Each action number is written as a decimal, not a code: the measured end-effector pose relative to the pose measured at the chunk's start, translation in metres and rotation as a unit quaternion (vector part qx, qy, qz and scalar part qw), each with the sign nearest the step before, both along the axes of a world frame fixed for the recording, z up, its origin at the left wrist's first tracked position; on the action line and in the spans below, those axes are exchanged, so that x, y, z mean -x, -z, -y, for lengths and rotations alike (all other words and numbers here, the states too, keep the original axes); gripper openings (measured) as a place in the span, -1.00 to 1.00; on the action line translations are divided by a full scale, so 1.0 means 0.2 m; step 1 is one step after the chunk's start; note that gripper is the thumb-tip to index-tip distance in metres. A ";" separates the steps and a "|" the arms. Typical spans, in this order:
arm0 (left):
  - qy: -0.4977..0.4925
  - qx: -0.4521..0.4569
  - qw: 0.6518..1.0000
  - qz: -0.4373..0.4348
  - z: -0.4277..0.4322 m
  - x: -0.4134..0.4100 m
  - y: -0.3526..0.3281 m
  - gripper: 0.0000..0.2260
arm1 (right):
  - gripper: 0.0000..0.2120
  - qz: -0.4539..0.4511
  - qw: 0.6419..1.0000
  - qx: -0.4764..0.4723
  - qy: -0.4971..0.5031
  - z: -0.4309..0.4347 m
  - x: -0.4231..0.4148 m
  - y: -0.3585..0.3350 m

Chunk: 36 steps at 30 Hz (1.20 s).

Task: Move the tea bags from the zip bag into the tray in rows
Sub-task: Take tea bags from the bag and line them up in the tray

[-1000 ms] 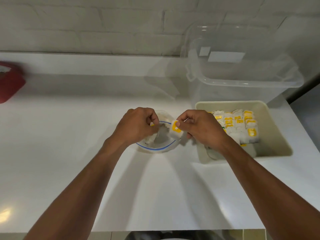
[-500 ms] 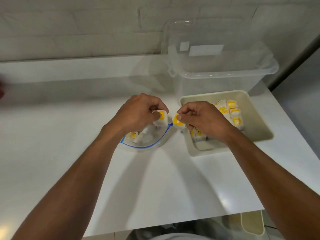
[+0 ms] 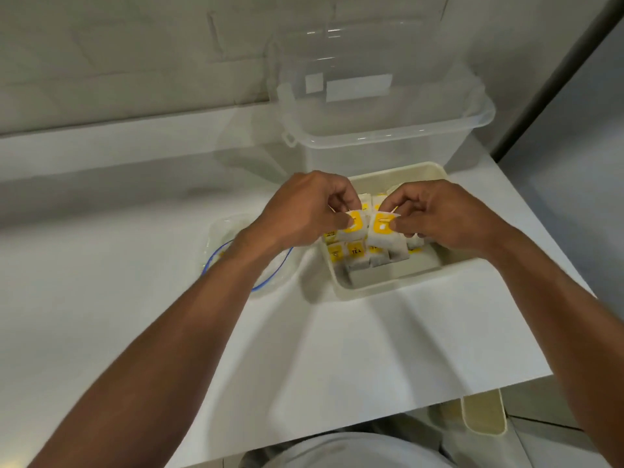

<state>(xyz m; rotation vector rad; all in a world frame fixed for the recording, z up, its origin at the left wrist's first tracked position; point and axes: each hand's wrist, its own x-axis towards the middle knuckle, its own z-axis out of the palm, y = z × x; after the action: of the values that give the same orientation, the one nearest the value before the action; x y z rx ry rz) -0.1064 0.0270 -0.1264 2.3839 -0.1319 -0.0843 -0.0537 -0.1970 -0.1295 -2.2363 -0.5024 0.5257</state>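
my left hand (image 3: 304,211) pinches a tea bag (image 3: 353,228), my right hand (image 3: 439,219) a second tea bag (image 3: 383,231), over the tray (image 3: 374,289); i should seat both upright, tight against the near row (image 3: 355,252).

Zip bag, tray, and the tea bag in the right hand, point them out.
zip bag (image 3: 223,233), head view, clear plastic at its far edge.
tray (image 3: 422,276), head view, near wall.
tea bag (image 3: 383,228) in the right hand (image 3: 449,224), head view, yellow label.
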 end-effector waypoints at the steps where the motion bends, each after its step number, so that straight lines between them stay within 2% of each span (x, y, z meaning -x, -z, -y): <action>1: 0.000 -0.007 1.000 0.002 0.04 -0.02 0.02 -0.84 | -0.82 0.008 1.000 0.013 -0.006 0.03 -0.02 0.00; 7: -0.005 -0.043 0.999 -0.006 0.25 -0.15 0.12 -0.88 | -0.89 0.031 0.998 0.057 0.000 0.19 -0.16 0.03; 15: -0.011 -0.051 0.998 -0.048 0.45 -0.28 0.26 -0.91 | -0.91 0.087 0.979 0.182 -0.010 0.42 -0.30 0.14; 23: -0.024 -0.070 0.994 -0.084 0.60 -0.31 0.36 -0.91 | -0.92 0.208 0.931 0.292 -0.063 0.45 -0.27 0.19; 32: 0.006 -0.136 0.985 -0.109 0.67 -0.36 0.34 -0.88 | -0.88 0.168 0.921 0.341 -0.083 0.42 -0.31 0.16; 36: -0.003 -0.137 0.983 -0.123 0.66 -0.38 0.36 -0.89 | -0.89 0.168 0.911 0.364 -0.097 0.40 -0.33 0.16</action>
<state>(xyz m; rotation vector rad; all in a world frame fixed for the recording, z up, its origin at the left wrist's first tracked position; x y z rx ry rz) -0.0298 -0.1050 -0.1979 2.6219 0.0059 -0.4177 0.0118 -0.2761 -0.1620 -3.0426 -0.8113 0.4777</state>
